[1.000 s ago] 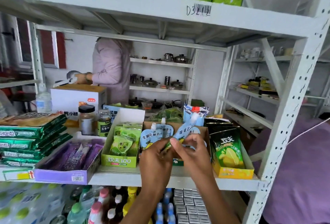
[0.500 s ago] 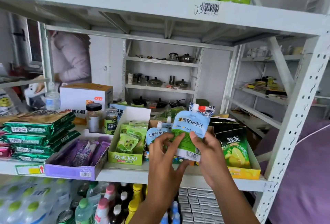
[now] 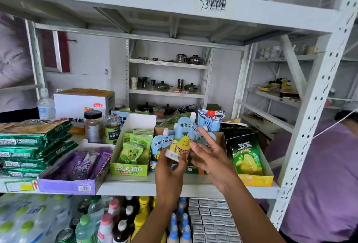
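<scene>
My left hand point(image 3: 170, 171) pinches the bottom of a light blue spouted juice pouch point(image 3: 184, 136) with a yellow cartoon fruit on it, holding it upright in front of the shelf. My right hand point(image 3: 208, 155) hovers just right of the pouch with fingers spread and straight, holding nothing. Behind the pouch stands a brown cardboard box point(image 3: 219, 138) with more of the same blue pouches point(image 3: 160, 142).
A green display box of green snack packs point(image 3: 128, 169) stands left, a purple tray of bars point(image 3: 67, 184) further left, stacked green packets point(image 3: 29, 146) at far left. A yellow box with black-green bags point(image 3: 245, 153) stands right. Bottles point(image 3: 116, 219) fill the shelf below. A person in purple point(image 3: 329, 175) stands right.
My right hand let go of the pouch and opened beside it. My left hand now holds the pouch alone, turned so its front shows. The person at the back left has left view.
</scene>
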`<state>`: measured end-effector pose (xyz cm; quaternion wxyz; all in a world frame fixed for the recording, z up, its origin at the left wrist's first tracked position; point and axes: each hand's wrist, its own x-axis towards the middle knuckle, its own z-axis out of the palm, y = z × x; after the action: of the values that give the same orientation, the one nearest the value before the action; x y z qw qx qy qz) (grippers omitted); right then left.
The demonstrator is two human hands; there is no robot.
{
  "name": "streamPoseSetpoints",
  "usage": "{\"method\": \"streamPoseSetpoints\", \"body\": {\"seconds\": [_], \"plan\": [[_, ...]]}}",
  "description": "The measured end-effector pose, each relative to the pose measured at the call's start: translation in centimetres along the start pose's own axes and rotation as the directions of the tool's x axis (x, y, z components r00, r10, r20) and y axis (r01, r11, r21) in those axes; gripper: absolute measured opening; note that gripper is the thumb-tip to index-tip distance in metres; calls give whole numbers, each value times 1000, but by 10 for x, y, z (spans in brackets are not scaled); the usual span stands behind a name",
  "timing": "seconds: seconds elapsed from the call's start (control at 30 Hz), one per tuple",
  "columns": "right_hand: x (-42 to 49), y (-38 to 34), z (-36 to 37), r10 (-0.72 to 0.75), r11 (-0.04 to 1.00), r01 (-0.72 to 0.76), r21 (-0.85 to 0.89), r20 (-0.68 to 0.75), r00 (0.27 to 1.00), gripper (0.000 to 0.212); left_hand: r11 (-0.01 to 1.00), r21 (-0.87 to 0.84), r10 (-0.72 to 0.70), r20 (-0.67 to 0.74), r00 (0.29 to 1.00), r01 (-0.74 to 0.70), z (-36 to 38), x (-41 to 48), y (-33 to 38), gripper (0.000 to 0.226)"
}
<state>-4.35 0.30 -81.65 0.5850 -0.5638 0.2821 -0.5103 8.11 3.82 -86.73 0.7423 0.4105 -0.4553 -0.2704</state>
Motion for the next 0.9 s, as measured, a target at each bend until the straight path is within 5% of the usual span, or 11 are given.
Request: {"method": "streamPoseSetpoints", "body": {"seconds": [0.1, 0.3, 0.43, 0.63, 0.8, 0.9], "plan": [[17, 13, -11, 52, 998, -56, -32, -112, 992, 49, 907, -308, -254, 143, 957, 287, 0, 10, -10, 24], [43, 28, -26, 7, 946, -74, -315, -210, 978, 16, 919, -12, -386, 180, 905, 395, -3, 23, -35, 19], [52, 42, -30, -176, 916, 46, -398, -297, 939, 14, 886, 320, -358, 14, 934, 335, -5, 26, -45, 37], [62, 62, -29, -260, 935, 141, -325, -357, 897, 18, 936, 224, -271, -33, 962, 272, -12, 26, -48, 25], [65, 79, -30, -251, 856, 57, -513, -317, 914, 20, 935, 250, -274, 68, 959, 250, -10, 28, -43, 25], [63, 88, -36, -153, 881, -1, -474, -288, 945, 25, 926, 271, -303, 125, 945, 261, -8, 28, -42, 27]]}}
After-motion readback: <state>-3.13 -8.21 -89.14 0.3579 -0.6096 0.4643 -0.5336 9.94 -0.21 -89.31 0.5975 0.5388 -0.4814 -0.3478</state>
